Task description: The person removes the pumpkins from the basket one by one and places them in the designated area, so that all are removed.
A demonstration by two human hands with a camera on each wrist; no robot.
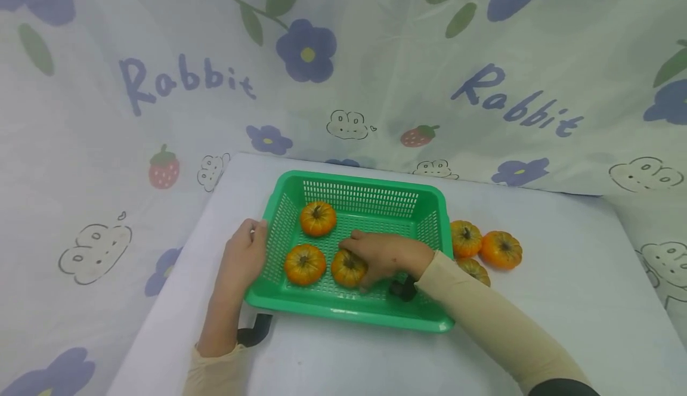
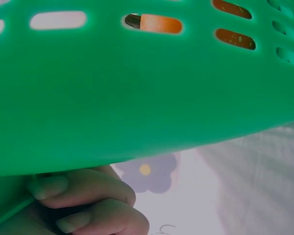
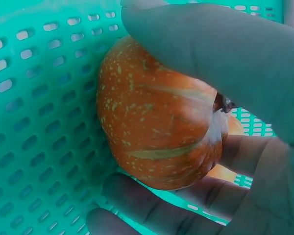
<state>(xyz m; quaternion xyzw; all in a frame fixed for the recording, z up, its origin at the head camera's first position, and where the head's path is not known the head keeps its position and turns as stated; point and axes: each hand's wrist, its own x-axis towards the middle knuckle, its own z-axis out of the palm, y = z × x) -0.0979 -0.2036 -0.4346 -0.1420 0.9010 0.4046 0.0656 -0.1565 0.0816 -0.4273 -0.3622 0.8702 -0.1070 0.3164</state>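
A green plastic basket with slotted walls stands on the white table. My left hand grips its left rim; in the left wrist view the curled fingers lie against the green edge. Inside the basket, my right hand holds a small orange pumpkin. The right wrist view shows the thumb over that pumpkin and the other fingers curved around its far side. Two more small pumpkins, one at the back and one in front, sit in the basket's left half.
Right of the basket, three pumpkins lie close together on the table: one by the wall, one farther right, and one partly hidden by the right sleeve. A printed curtain hangs behind.
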